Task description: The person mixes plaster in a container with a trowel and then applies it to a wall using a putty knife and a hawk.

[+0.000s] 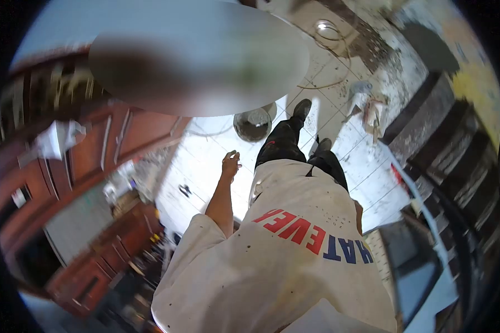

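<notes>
Bucket (pixel 241 131) stands on the floor (pixel 205 166) just ahead of the left hand (pixel 230 164), the nearer (grip loosely parted, seemingly empty); right grip unseen, cannot tell.

Single head-worn view, wide and round-edged, facing steeply down and forward. Wearer's shirt (pixel 283 255) closest, filling 6 o'clock; left hand (pixel 231 165) farther, near dial centre; shoes (pixel 301 109) farthest, toward 1 o'clock. Cabinets (pixel 89 144) border 9 o'clock.
</notes>
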Available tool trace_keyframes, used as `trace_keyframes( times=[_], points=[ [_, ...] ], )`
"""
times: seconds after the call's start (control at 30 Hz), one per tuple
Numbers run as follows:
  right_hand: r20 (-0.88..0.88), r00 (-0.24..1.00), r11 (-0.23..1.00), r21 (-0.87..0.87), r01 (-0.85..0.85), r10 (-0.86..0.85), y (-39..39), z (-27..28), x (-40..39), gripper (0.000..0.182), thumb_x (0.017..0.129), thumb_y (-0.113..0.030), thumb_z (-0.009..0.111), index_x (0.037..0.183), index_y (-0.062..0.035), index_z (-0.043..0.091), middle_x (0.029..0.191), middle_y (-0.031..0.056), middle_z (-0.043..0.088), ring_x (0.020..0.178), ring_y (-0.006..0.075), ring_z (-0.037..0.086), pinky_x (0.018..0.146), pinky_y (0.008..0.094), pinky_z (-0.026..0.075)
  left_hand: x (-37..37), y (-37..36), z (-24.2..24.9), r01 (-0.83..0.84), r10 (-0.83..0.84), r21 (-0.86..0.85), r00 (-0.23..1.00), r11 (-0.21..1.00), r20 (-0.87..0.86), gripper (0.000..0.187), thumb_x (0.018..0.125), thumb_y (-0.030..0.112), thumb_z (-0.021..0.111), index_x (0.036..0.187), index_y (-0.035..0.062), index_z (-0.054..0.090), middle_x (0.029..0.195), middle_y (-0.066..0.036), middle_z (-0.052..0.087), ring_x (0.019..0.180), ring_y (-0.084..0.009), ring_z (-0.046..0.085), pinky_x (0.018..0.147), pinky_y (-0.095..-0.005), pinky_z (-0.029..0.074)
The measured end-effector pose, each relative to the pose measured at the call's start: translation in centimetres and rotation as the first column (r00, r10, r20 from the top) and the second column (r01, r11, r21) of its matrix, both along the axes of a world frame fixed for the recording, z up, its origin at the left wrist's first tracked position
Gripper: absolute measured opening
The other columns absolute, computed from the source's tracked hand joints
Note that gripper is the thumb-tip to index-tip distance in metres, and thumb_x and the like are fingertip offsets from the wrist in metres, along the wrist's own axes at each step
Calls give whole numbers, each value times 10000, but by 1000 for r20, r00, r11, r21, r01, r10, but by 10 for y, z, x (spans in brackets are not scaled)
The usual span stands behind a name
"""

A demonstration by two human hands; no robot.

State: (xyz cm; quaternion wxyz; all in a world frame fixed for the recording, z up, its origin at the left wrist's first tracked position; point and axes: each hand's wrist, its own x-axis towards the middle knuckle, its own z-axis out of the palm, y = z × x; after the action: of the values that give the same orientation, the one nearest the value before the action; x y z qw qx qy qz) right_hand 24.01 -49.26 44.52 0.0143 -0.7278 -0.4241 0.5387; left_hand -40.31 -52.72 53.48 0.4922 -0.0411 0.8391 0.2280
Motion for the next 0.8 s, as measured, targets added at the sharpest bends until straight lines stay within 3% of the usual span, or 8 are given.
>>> trace_keyframes(
  times=[0.13, 0.2, 0.3, 0.33, 0.37, 0.4, 0.53, 0.8],
  points=[
    [26, 993, 988, -102, -112, 116, 99, 39, 64, 433, 986, -363, 641, 1258, -28, 680, 898, 73, 697, 713, 176, 655, 596, 324, 508, 98, -116, -35, -278, 282, 213, 959, 936, 15, 468, 989, 355, 668, 1394, 142, 575, 1049, -50, 675, 750, -157, 654, 629, -320, 478],
    [21, 977, 971, -118, -209, 213, 157, 50, 67, 430, 986, -364, 640, 1254, -31, 683, 898, 71, 699, 716, 175, 656, 600, 325, 511, 165, -161, -59, -287, 309, 202, 947, 936, -90, 461, 990, 338, 673, 1378, 105, 588, 939, -55, 686, 656, -154, 637, 560, -312, 467],
    [24, 938, 934, -98, -342, 346, 231, 56, 59, 424, 986, -364, 639, 1249, -34, 688, 897, 69, 702, 720, 174, 659, 606, 327, 515, 270, -201, -64, -473, 481, 120, 875, 873, -54, 533, 965, 374, 695, 1389, 67, 592, 902, -133, 708, 704, -197, 683, 594, -362, 534],
    [24, 915, 912, -92, -400, 404, 255, 58, 47, 422, 986, -364, 639, 1248, -36, 689, 897, 68, 703, 721, 174, 660, 607, 327, 517, 305, -209, -56, -508, 516, 99, 851, 856, -94, 569, 952, 404, 705, 1389, 57, 595, 882, -147, 722, 709, -200, 692, 601, -361, 540],
    [15, 888, 885, -88, -457, 460, 275, 57, 28, 421, 987, -364, 639, 1246, -37, 691, 897, 67, 704, 722, 173, 661, 609, 328, 518, 340, -214, -50, -564, 577, 126, 798, 816, -174, 513, 950, 395, 697, 1302, 25, 641, 721, -149, 704, 623, -240, 676, 643, -397, 543],
    [10, 861, 859, -86, -506, 508, 292, 56, 8, 419, 987, -364, 639, 1244, -38, 692, 896, 66, 705, 723, 173, 662, 611, 328, 520, 373, -223, -57, -617, 625, 104, 758, 780, -186, 521, 951, 403, 692, 1304, 24, 637, 742, -161, 713, 630, -245, 683, 648, -395, 547],
    [-27, 726, 723, -65, -688, 688, 323, 55, -75, 412, 987, -365, 638, 1237, -43, 698, 895, 63, 709, 728, 171, 665, 618, 331, 525, 486, -241, -53, -847, 856, 146, 486, 511, -177, 524, 958, 398, 672, 1289, -6, 632, 742, -172, 719, 655, -255, 699, 660, -404, 549],
    [-122, 407, 414, 31, -910, 905, 281, 77, -190, 399, 988, -365, 636, 1224, -53, 710, 893, 56, 717, 738, 168, 672, 633, 335, 537, 614, -281, -78, -936, 954, 242, 202, 255, -222, 611, 960, 422, 676, 1329, -55, 576, 848, -188, 730, 670, -244, 716, 643, -364, 584]
  ],
)
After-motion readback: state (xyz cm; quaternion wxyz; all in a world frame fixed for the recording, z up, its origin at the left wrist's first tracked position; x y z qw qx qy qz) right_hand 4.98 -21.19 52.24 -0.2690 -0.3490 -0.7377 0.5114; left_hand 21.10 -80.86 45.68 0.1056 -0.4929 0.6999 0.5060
